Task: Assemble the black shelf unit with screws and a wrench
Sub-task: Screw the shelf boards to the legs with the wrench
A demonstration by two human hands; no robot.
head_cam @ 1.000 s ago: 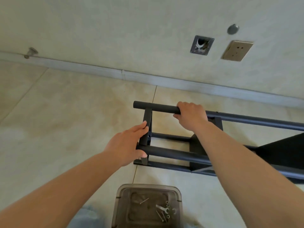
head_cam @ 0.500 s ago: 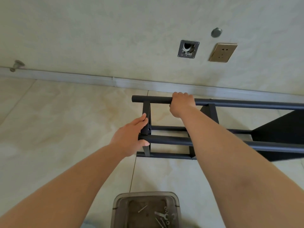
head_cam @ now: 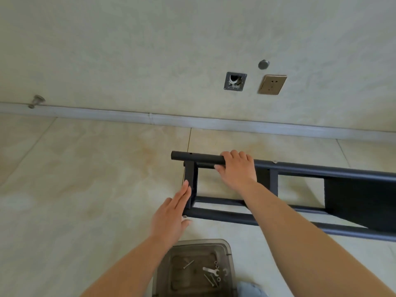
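Right hand (head_cam: 236,170) fingers curled round shelf unit (head_cam: 300,168) tube, left hand (head_cam: 171,215) fingers straight against crossbar

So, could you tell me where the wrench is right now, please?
In the head view, the wrench lies in the grey tray at bottom centre, among loose screws.

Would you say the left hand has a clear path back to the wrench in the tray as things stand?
Probably yes. The left hand only lies flat against the shelf frame's end bracket, holding nothing, and the wrench sits uncovered in the open tray just below that wrist, among loose screws, with nothing between them.
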